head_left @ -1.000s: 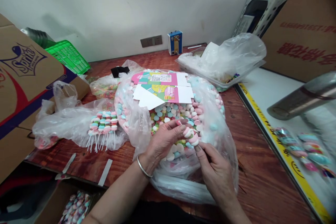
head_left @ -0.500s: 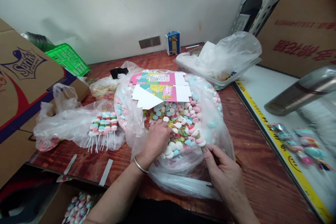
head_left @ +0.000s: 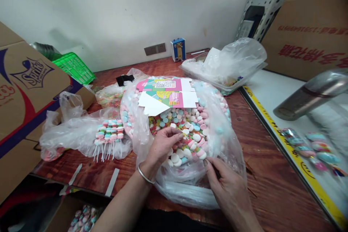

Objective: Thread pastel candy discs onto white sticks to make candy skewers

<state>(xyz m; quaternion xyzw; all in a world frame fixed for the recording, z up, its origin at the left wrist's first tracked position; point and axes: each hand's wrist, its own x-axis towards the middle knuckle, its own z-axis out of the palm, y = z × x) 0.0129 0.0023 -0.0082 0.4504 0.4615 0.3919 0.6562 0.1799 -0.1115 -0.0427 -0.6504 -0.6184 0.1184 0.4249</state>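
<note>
A big clear plastic bag lies spread on the table, filled with pink, white and blue marshmallows and small colourful gummy candies. Over these my left hand is closed in a pinch; what sits between its fingertips is too small to make out. My right hand, low at the bag's near edge, pinches the lower end of a marshmallow skewer, which leans up and left over the candy. A flat printed carton rests on the bag's far part.
Finished-looking marshmallow sticks lie on a plastic bag at left. Around stand a Sprite carton, a green basket, a lidless tub, a blue box and a steel flask. Wrapped candies lie right.
My left hand has lifted slightly from the candies, its fingers now in a pinch. My right hand has shifted a little left and down with the marshmallow skewer. The view has moved slightly.
</note>
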